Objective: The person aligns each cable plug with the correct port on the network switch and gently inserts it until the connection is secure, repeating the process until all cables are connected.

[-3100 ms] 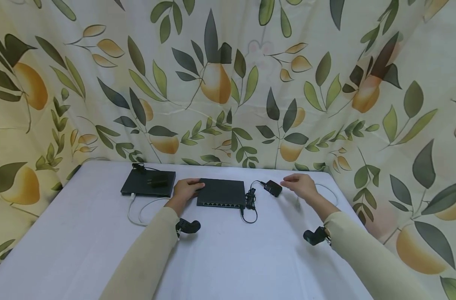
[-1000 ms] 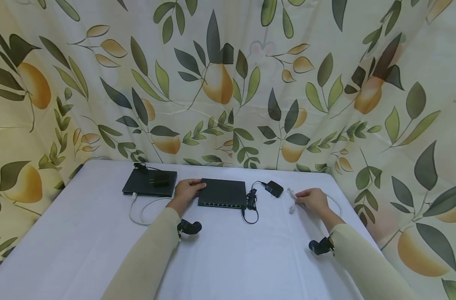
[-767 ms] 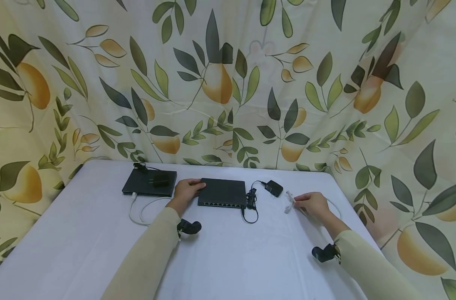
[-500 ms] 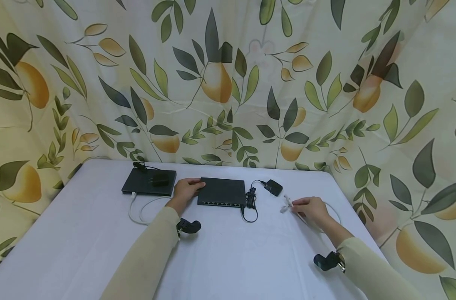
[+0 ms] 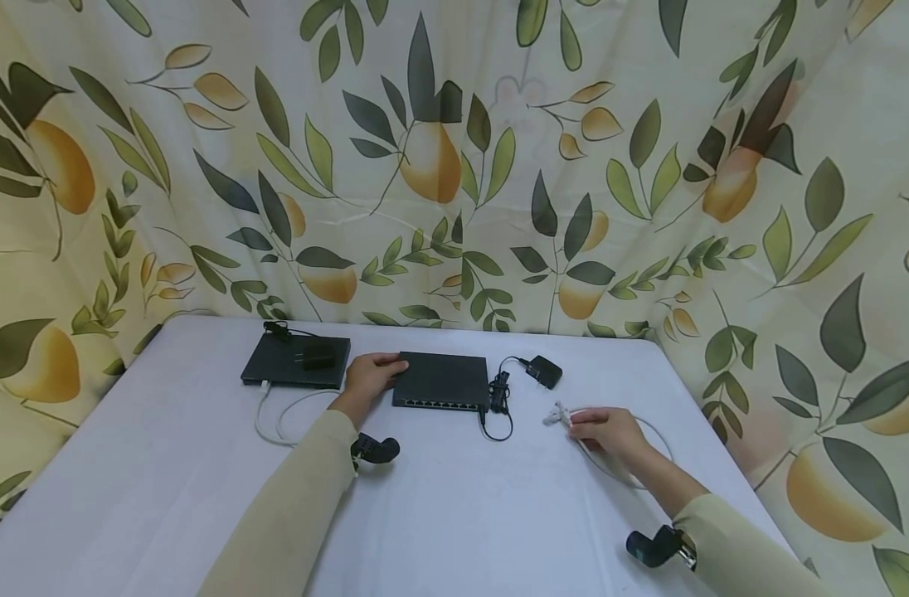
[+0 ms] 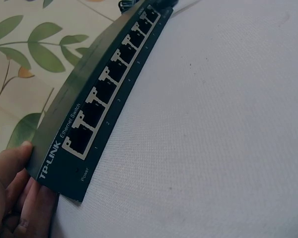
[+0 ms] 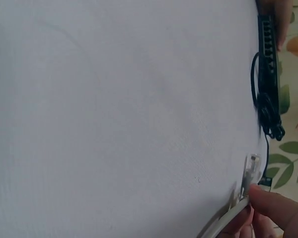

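My left hand (image 5: 367, 385) grips the left end of a black TP-LINK Ethernet switch (image 5: 441, 381), thumb on its top edge. The left wrist view shows its row of ports (image 6: 108, 88) facing the near side; the ports in sight have no plug in them. My right hand (image 5: 611, 433) pinches a white network cable (image 5: 662, 438) near its end, right of the switch. Clear plugs (image 5: 555, 414) stick out past the fingertips; one clear plug (image 7: 252, 166) shows plainly in the right wrist view. The rest of the cable loops behind and below the hand.
A second black box (image 5: 264, 365) lies at the back left, with a black power adapter (image 5: 319, 356) on top and a white cable (image 5: 261, 414) plugged into its front. Another adapter (image 5: 546, 372) and a bundled black cord (image 5: 499, 393) lie right of the switch. A patterned curtain (image 5: 454, 166) hangs behind.
My right hand, earlier beside the adapter without the cable, has taken hold of the white network cable and brought its plugs nearer and leftward. My left hand stays on the Ethernet switch.
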The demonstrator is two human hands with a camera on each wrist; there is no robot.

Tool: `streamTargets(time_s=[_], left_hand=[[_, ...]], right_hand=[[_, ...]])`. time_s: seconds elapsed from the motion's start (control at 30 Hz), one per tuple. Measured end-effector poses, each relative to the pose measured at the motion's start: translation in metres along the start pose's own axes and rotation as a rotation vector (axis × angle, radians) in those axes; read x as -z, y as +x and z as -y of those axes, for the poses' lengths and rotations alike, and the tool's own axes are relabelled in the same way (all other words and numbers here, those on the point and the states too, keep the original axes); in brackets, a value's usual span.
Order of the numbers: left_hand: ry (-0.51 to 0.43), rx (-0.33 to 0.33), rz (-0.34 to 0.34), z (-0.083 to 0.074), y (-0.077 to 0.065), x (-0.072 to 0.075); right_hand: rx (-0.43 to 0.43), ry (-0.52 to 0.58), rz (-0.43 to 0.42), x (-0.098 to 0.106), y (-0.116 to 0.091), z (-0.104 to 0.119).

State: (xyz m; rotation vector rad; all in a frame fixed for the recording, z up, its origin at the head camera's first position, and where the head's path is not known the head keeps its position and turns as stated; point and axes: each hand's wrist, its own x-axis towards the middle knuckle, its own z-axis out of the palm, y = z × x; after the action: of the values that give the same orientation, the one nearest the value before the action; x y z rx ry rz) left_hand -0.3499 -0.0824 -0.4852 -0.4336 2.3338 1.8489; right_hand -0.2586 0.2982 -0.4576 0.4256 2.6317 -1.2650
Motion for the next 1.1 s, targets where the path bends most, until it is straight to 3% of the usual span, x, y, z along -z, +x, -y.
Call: streamTargets(time_s=[0.27,0.6,0.93,1.1], left_hand=[[-0.008,0.005,-0.001,0.000,0.000,0.000],[-0.012,0.004,0.003,0.000,-0.001,0.000],[-0.020,0.010,0.010,0.000,-0.001,0.001],[-0.018,0.007,0.008,0.001,0.001,0.001]], right_hand=[[0.029,0.031,-0.002,-0.007,-0.013,0.001],[0.020,0.046,0.066,-0.015,-0.023,0.008],[-0.004,0.150,0.242,-0.017,-0.027,0.017],[-0.056,0.321,0.394,-0.014,-0.021,0.016]])
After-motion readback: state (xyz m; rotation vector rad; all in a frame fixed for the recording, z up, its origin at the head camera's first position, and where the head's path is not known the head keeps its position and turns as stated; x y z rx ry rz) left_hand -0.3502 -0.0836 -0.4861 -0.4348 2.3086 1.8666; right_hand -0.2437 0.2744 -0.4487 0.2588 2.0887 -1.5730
